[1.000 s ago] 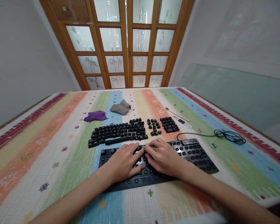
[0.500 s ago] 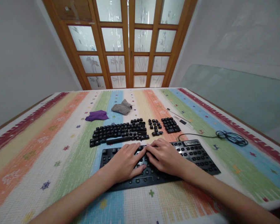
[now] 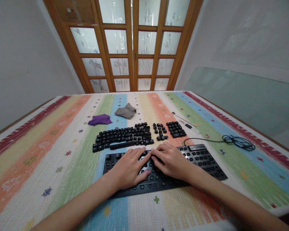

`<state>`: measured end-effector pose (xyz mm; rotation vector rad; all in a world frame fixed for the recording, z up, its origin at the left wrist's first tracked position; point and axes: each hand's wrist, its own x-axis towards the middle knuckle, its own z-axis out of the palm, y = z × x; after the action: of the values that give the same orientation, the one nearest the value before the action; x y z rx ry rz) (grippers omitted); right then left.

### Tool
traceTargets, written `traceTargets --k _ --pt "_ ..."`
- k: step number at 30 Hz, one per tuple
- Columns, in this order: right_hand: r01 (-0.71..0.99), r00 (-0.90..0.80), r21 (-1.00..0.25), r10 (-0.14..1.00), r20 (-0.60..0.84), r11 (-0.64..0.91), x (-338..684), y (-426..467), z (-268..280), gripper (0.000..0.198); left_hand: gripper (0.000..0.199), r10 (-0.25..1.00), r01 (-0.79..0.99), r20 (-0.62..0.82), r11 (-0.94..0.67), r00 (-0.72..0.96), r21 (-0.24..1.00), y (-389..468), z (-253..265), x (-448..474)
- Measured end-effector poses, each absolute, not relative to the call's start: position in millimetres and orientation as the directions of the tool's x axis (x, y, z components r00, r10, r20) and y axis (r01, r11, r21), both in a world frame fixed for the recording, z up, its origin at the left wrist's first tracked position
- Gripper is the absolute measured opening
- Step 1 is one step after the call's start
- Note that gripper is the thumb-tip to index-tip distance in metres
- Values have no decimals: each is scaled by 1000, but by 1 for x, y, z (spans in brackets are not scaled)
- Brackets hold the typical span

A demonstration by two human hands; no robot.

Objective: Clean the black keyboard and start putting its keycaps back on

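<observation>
A black keyboard [image 3: 144,190], mostly bare of keycaps, lies at a slant on the cloth with a few caps along its far left edge. My left hand [image 3: 131,166] rests on its left half, fingers stretched and thumb apart. Against the left fingertips sits my right hand [image 3: 170,160], its fingers bent and drawn together at the keyboard's far edge. Anything under those fingertips is hidden. Just beyond both hands, loose black keycaps [image 3: 121,136] are laid out in rows, with the long space bar [image 3: 122,145] nearest. A smaller group [image 3: 160,131] and a number-pad block [image 3: 175,129] lie to their right.
A purple cloth [image 3: 100,119] and a grey cloth [image 3: 126,111] lie behind the keycaps. The coiled cable [image 3: 239,142] spreads to the right. Thin tools [image 3: 183,119] and a small black piece [image 3: 188,126] are at the back right. A striped tablecloth [image 3: 69,179] covers the table.
</observation>
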<state>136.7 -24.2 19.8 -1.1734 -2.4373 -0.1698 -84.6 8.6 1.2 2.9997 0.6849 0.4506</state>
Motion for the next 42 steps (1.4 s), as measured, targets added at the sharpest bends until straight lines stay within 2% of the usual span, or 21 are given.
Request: traceTargets --k 7,22,42 --pt "761 -547 -134 739 394 635 142 -21 20 22 58 442 416 263 -897 857 151 11 -2 -87" --pt "692 -598 -225 719 355 686 150 0 34 20 61 446 429 225 -895 866 125 10 -4 -86" --pt "719 -552 -170 703 448 673 155 57 29 18 59 466 438 214 -884 859 165 9 -3 -86"
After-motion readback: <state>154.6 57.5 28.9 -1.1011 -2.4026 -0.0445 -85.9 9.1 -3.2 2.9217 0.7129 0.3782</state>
